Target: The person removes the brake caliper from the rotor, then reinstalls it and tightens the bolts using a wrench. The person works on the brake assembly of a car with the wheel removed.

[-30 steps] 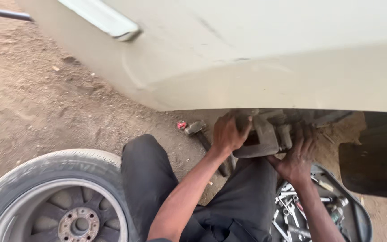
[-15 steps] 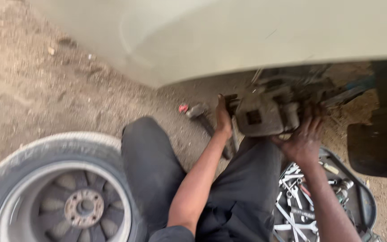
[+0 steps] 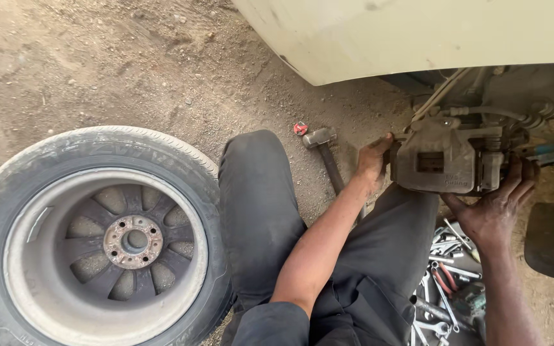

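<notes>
- Far left, a removed wheel lies flat on the dirt ground, hub side up, pressed against the person's left knee. No hand is near it.
- Next over, a small hammer lies on the dirt between the knees, head toward the car, handle running back toward the person. A little red cap sits just beside the head.
- The left hand is clamped on the left edge of the brake caliper, thumb on top, fingers wrapped behind. So it's closed on the part.
- The caliper itself hangs under the cream car body, at the wheel hub, long side running left to right, a hose coming off its top.
- The right hand cups it from below and from the right, palm up, fingers curled on the right end. It's gripping too.
- Both hands are right on it, one at each end, so it's held across its length. Neither is really nearer.
- Under the right forearm there's a pile of wrenches on the ground, well apart from either hand.
</notes>
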